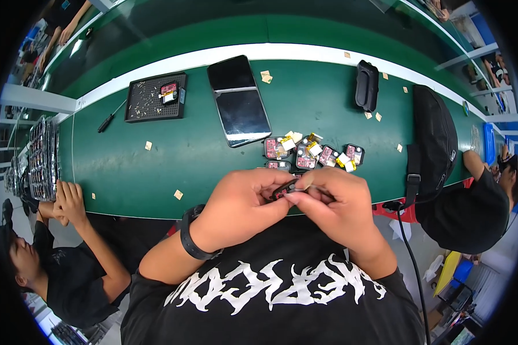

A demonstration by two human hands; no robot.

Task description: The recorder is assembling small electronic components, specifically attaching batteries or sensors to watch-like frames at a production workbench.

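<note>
Close to the table's near edge, my left hand (pixel 242 198) has its fingers closed around a small dark electronic casing (pixel 283 190) with a bit of red showing inside. My right hand (pixel 338 202) pinches at the same casing from the other side, thumb and fingers meeting near its upper edge. Much of the casing is hidden by my fingers. Just beyond my hands lies a cluster of similar black casings (pixel 275 148) with red circuit boards, some with silver-and-yellow battery packs (pixel 315 149) on them.
A large black phone or tablet (pixel 239 103) lies beyond the casings. Far left are a black parts tray (pixel 155 99) and a screwdriver (pixel 105 123). To the right stand an open black case (pixel 366 86) and a black bag (pixel 434 141). Co-workers sit on both sides; one's hands (pixel 69 201) rest at the left.
</note>
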